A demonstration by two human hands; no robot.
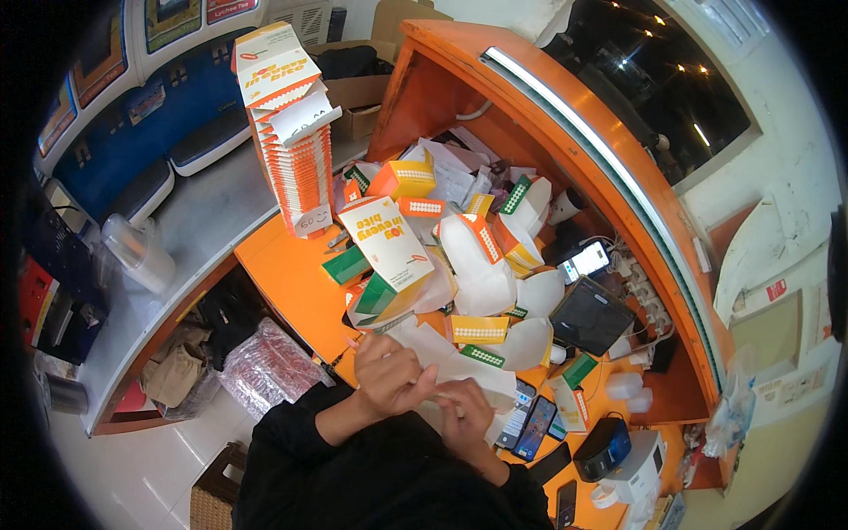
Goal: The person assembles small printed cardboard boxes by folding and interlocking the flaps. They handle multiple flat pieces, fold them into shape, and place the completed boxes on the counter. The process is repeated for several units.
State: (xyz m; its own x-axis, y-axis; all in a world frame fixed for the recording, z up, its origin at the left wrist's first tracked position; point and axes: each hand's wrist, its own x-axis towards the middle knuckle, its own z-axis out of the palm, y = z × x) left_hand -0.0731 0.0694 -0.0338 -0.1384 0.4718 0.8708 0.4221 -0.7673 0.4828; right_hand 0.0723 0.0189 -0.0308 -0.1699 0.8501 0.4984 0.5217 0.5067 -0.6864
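Bare hands at an orange counter, two in number, as I viewed them from above through the head camera. The left hand [387, 374] had its fingers curled inward; the right hand [465, 413] sat just beside it, its fingers also bent. I could not tell whether either was closed on anything, nor whether the two touched. One white carton sheet [488, 378] lay just beyond them, partly hidden by the hands, and was the thing nearest to both.

Past it I saw one yellow-sided carton [480, 329] and a heap of loose cartons [402, 181], overlapped too closely for me to count. One printed carton [389, 243] lay face up on the heap, and one tall stack of nested cartons [296, 163] rose at the far left of the orange counter [284, 276].

To the right of the hands, two lit phones [535, 429] lay side by side. Farther right I counted one dark tablet [592, 314], a third lit phone [586, 262] behind it, two clear tubs [624, 385], one black card reader [602, 449] and one white printer [638, 473].
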